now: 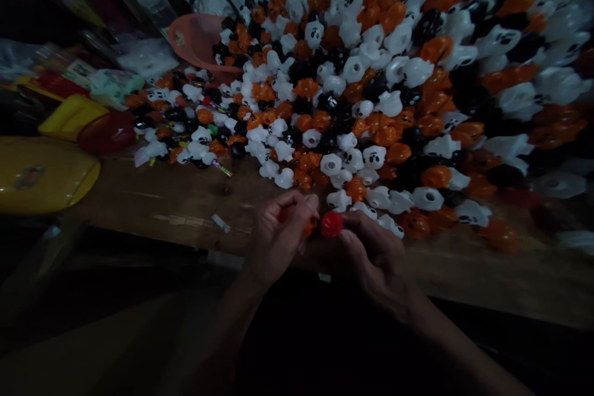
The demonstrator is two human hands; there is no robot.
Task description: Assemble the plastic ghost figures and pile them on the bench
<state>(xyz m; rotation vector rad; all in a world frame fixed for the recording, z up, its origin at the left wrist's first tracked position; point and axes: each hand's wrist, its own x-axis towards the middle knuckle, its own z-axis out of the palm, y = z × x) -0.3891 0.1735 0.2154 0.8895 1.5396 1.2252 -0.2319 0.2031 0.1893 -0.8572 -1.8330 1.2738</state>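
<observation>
Orange toy (308,226), clamped in the left hand (279,234), seems unfinished (red cap (331,224), pinched by the right hand (378,258), sits apart); far toys (390,103) lie heaped, untouched.

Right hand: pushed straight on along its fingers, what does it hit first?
Likely the orange piece in the left hand: the right hand points up-left in the picture, its red round piece leading. They look close, but one view leaves depth unclear.
</observation>
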